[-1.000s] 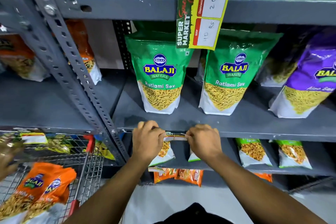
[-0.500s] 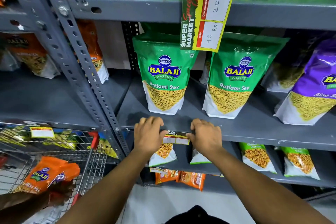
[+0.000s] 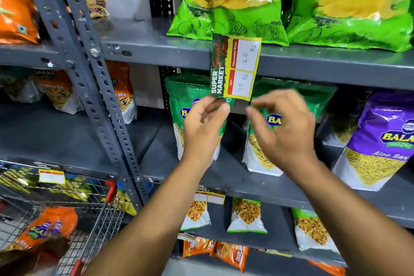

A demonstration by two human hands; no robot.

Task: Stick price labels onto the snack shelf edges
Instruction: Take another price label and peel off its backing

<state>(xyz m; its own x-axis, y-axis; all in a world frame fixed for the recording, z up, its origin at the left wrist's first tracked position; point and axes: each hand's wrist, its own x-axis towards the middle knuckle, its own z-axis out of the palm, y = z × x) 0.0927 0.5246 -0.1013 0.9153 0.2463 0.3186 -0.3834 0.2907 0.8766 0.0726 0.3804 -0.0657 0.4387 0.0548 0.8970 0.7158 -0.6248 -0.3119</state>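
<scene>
Head view — two hands [image 3: 246,127], two labels [image 3: 235,66]

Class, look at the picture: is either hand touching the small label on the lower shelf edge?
No: both the left hand and right hand are raised near the hanging price tag, above the small label.

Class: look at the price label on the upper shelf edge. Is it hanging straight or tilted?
Tilted. The price label on the upper shelf edge leans with its top to the right and its lower left corner by the left hand.
</scene>
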